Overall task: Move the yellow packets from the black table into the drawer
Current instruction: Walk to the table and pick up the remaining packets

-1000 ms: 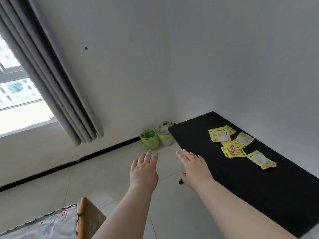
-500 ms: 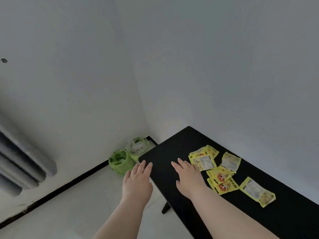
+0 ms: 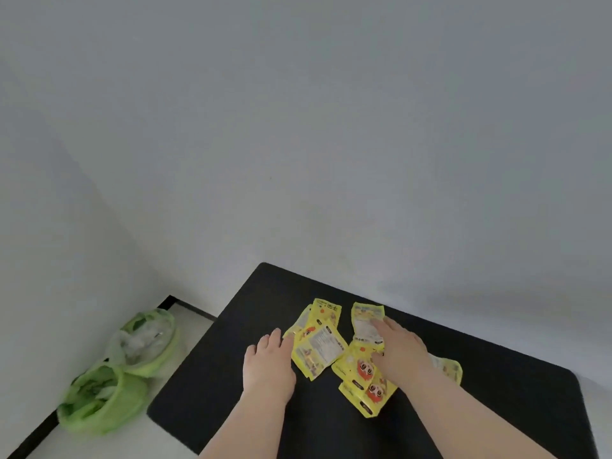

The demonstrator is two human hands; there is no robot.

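Several yellow packets [image 3: 319,347] lie in a loose cluster on the black table [image 3: 496,385]. My left hand [image 3: 268,366] lies flat on the table, fingertips touching the left edge of the cluster. My right hand [image 3: 399,351] rests flat, fingers spread, on top of the right-hand packets, covering part of a back packet [image 3: 364,321] and of two packets with red cartoon faces [image 3: 367,385]. One more packet [image 3: 450,367] peeks out behind my right wrist. No drawer is in view.
Two bins lined with green bags stand on the pale floor left of the table: one nearer [image 3: 99,400], one behind it [image 3: 149,341]. White walls meet in a corner behind the table. The table's right end [image 3: 576,392] is rounded.
My view has swung right and down, off the curtain and onto the table. Both hands have moved forward from over the table edge onto the packets.
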